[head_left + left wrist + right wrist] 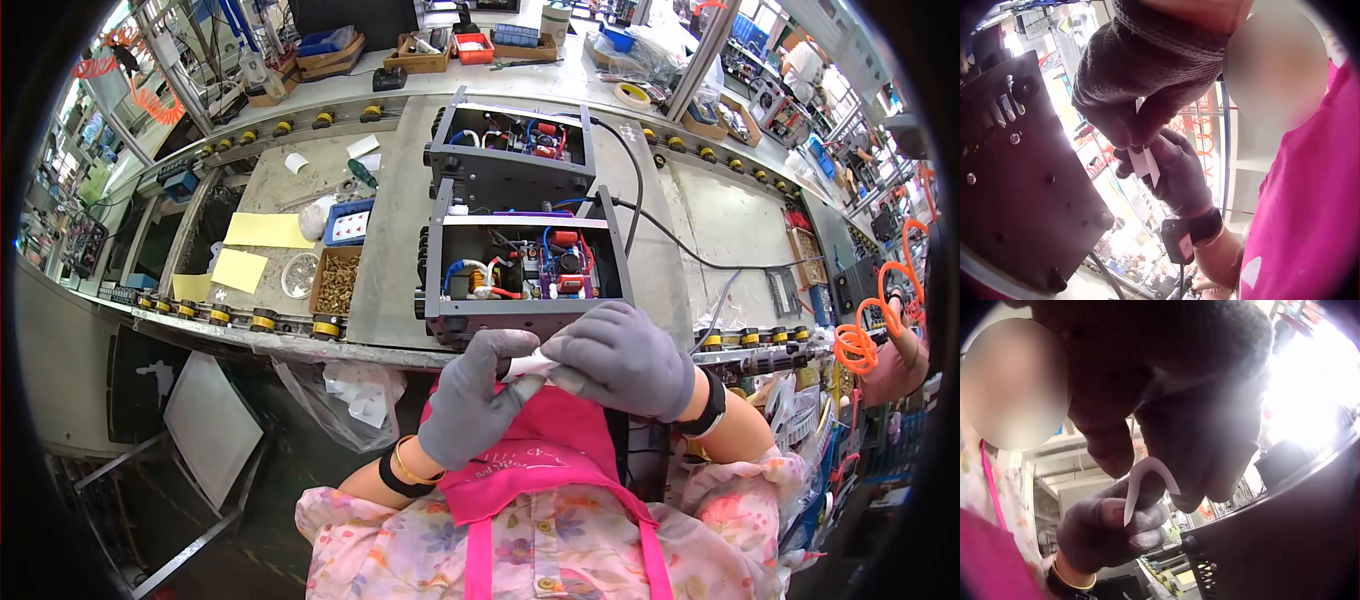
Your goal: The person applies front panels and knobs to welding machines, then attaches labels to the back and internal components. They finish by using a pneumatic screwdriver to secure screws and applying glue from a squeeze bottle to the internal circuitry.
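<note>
A bent white strip point(527, 365), like paper or thin sheet, is between my two grey-gloved hands, just over the bench's front edge. My left hand point(474, 398) pinches one part of it between thumb and fingers. The fingers of my right hand point(628, 362) pinch the strip's other side; in the right wrist view the strip point(1150, 467) shows as a curved hook. Just beyond the hands is the nearer dark grey metal case point(520, 318), its open top showing wires, coils and boards. A second similar case point(515, 180) stands behind it.
On the left of the line lie yellow sheets point(268, 230), a blue tray point(348, 222) and a box of small brass-coloured parts point(337, 280). A black cable point(690, 250) runs rightward from the cases. Orange coiled hose point(856, 345) hangs at right.
</note>
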